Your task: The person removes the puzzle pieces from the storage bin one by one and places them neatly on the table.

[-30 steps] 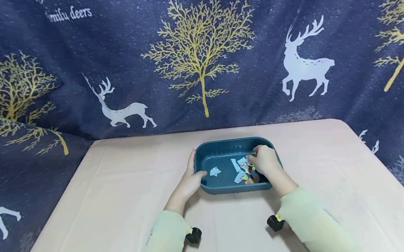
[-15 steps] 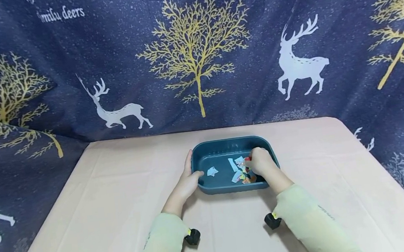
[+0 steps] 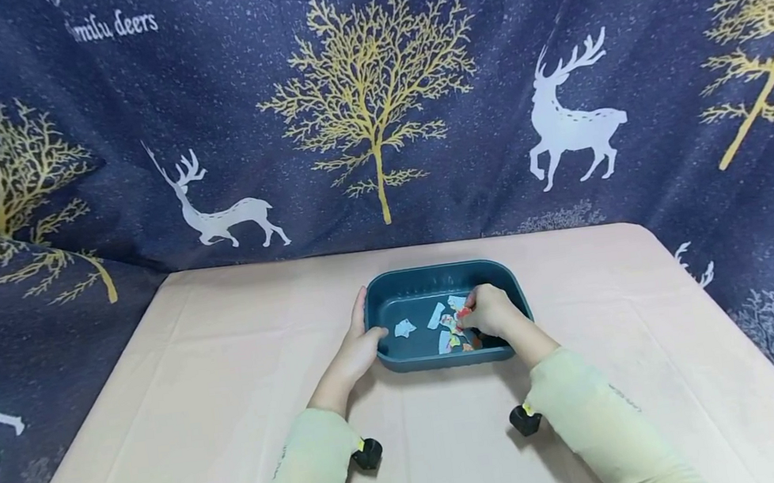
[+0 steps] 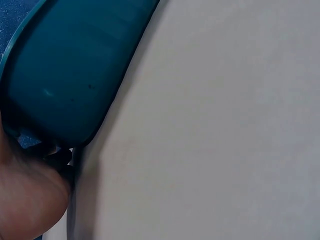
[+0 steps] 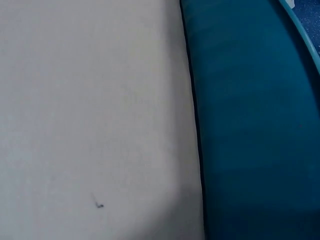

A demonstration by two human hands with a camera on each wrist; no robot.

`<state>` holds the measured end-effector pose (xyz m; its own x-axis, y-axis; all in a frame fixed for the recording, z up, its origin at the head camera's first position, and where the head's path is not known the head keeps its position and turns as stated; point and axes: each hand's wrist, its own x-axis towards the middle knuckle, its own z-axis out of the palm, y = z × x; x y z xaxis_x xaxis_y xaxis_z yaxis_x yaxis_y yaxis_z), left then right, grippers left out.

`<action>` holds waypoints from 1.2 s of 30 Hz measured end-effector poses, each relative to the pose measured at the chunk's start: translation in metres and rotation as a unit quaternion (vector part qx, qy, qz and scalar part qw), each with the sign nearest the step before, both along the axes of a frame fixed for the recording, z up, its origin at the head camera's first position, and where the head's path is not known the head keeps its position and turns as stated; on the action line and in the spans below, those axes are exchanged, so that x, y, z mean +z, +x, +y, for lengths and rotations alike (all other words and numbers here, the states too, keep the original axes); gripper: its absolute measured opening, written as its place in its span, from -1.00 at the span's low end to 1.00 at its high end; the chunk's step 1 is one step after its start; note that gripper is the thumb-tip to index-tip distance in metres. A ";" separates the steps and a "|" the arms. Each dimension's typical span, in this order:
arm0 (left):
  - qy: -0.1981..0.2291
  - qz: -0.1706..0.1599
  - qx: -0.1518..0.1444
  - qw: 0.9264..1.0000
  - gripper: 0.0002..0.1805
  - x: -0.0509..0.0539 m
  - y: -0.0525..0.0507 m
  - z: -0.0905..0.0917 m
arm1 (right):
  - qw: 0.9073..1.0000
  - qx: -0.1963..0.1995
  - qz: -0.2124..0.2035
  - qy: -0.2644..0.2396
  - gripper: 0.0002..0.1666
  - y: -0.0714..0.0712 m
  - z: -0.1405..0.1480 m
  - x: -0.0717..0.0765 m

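A dark teal rectangular tray (image 3: 454, 360) with rounded corners stands on the table. My left hand (image 3: 356, 348) grips its left end, thumb over the rim and the other fingers along the outside. In the left wrist view, part of that hand (image 4: 30, 200) shows beside the tray's outer wall (image 4: 75, 75). Reaching into the right half, my right hand (image 3: 499, 312) has curled fingers at a small red flat piece (image 3: 464, 313) and seems to pinch it. Several irregular, paper-like pieces (image 3: 436, 315), pale blue with coloured print, lie around its fingertips. One pale blue piece (image 3: 405, 328) lies apart, near my left thumb.
A pale pink cloth (image 3: 235, 418) covers the table. Behind it hangs a dark blue curtain (image 3: 328, 224) printed with trees and deer. The right wrist view shows only the tray's outer wall (image 5: 250, 125) and the tablecloth (image 5: 100, 100).
My right hand has shifted slightly left inside the tray, and the pieces at its fingertips have moved left and changed their arrangement. My left hand keeps its grip on the tray.
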<state>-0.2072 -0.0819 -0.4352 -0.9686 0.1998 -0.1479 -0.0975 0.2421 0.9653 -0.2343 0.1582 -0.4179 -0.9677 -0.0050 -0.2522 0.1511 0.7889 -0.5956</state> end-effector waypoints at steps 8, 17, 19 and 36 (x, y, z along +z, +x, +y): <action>-0.008 0.021 0.016 1.000 -0.30 -0.010 -0.002 0.003 | 1.000 0.011 0.016 -0.013 -0.78 0.001 0.003 0.000; -0.030 0.022 0.025 0.999 -0.33 -0.010 -0.003 0.005 | 0.997 -0.005 0.037 -0.066 -0.89 0.001 0.004 0.000; -0.032 0.018 0.026 0.999 -0.33 -0.011 -0.003 0.004 | 0.996 -0.013 0.035 -0.083 -0.89 0.001 0.003 0.000; -0.028 0.011 0.032 0.999 -0.33 -0.014 -0.003 0.003 | 0.981 -0.012 0.100 -0.166 -0.82 0.005 0.011 0.013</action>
